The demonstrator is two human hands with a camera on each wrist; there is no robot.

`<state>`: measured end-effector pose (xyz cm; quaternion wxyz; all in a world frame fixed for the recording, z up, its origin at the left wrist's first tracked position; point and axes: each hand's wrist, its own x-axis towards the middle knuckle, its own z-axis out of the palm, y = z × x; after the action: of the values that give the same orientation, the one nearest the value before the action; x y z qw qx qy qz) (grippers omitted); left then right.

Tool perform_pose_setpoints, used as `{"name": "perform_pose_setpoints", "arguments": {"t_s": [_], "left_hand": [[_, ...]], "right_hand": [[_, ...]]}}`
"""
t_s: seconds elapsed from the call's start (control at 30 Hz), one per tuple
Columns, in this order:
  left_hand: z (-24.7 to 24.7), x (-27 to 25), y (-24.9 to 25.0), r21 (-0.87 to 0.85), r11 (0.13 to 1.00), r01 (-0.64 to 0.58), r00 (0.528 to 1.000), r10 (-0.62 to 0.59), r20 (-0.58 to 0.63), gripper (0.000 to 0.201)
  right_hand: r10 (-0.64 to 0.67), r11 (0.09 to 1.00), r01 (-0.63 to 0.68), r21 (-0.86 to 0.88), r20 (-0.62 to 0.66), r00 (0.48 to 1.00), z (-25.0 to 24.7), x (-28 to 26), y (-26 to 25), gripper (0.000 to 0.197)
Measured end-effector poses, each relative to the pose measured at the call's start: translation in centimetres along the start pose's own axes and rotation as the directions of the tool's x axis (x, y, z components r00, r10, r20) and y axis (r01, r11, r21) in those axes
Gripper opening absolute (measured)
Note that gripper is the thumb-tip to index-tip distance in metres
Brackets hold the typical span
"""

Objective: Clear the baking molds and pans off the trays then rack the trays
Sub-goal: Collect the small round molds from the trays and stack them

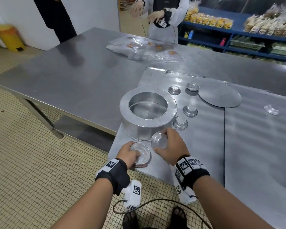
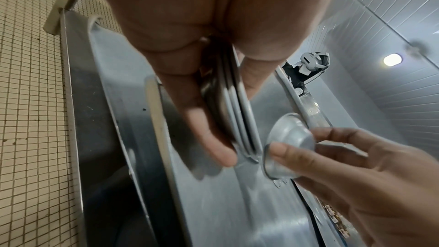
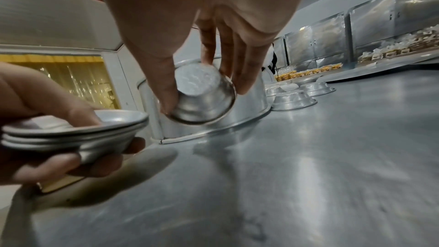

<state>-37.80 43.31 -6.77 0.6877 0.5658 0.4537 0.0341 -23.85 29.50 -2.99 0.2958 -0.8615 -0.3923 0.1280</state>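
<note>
My left hand [image 1: 134, 157] grips a nested stack of small metal molds [image 1: 141, 154] at the near left corner of the tray [image 1: 196, 154]; its thumb lies inside the top mold [image 3: 71, 134]. Just to the right, my right hand [image 1: 165, 143] pinches a single small mold [image 1: 158, 141], tilted and lifted off the tray [image 3: 204, 99], between thumb and fingers. Behind both hands stands a large round pan [image 1: 148, 111] with a wide flat rim. Several small molds [image 1: 180, 122] lie upside down to its right.
A flat round metal disc [image 1: 220, 95] lies at the tray's far end. A second tray [image 1: 262, 146] adjoins on the right, with one more mold [image 1: 271, 109] on it. The steel table [image 1: 73, 76] carries plastic bags [image 1: 144, 48]; other people stand behind it.
</note>
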Motion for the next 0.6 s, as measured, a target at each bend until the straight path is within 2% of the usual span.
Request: {"name": "perform_pose_setpoints", "arguments": {"t_s": [0.17, 0.27, 0.33, 0.37, 0.47, 0.53, 0.6], "left_hand": [[2.7, -0.4, 1.6, -0.184, 0.982, 0.049, 0.998, -0.041, 0.050, 0.004], [4.6, 0.1, 2.4, -0.183, 0.982, 0.043, 0.994, -0.024, 0.104, 0.035], [5.9, 0.1, 2.7, -0.242, 0.967, 0.083, 0.979, -0.033, 0.201, 0.053], [6.5, 0.1, 2.7, -0.256, 0.963, 0.082, 0.976, -0.027, 0.214, 0.054], [8.6, 0.5, 3.5, -0.208, 0.978, 0.032, 0.981, 0.009, 0.195, 0.039], [9.9, 0.7, 4.0, -0.160, 0.987, -0.027, 0.984, 0.054, 0.168, 0.021], [10.9, 1.0, 4.2, -0.103, 0.992, -0.075, 0.986, 0.089, 0.142, 0.013]], "right_hand": [[-0.099, 0.977, 0.125, 0.172, -0.154, 0.983, -1.5, -0.9, 0.6, 0.062], [-0.156, 0.952, 0.193, 0.235, -0.169, 0.973, -1.7, -1.3, 1.8, 0.062], [-0.122, 0.939, 0.158, 0.306, -0.133, 0.984, -2.1, -1.6, 2.6, 0.061], [-0.097, 0.933, 0.127, 0.336, -0.107, 0.990, -2.4, -1.8, 3.0, 0.060], [-0.078, 0.926, 0.100, 0.365, -0.074, 0.994, -3.2, -2.2, 4.1, 0.058], [-0.095, 0.932, 0.111, 0.344, -0.065, 0.993, -3.7, -2.3, 4.8, 0.059], [-0.092, 0.942, 0.100, 0.321, -0.038, 0.995, -4.2, -2.2, 5.7, 0.058]]}}
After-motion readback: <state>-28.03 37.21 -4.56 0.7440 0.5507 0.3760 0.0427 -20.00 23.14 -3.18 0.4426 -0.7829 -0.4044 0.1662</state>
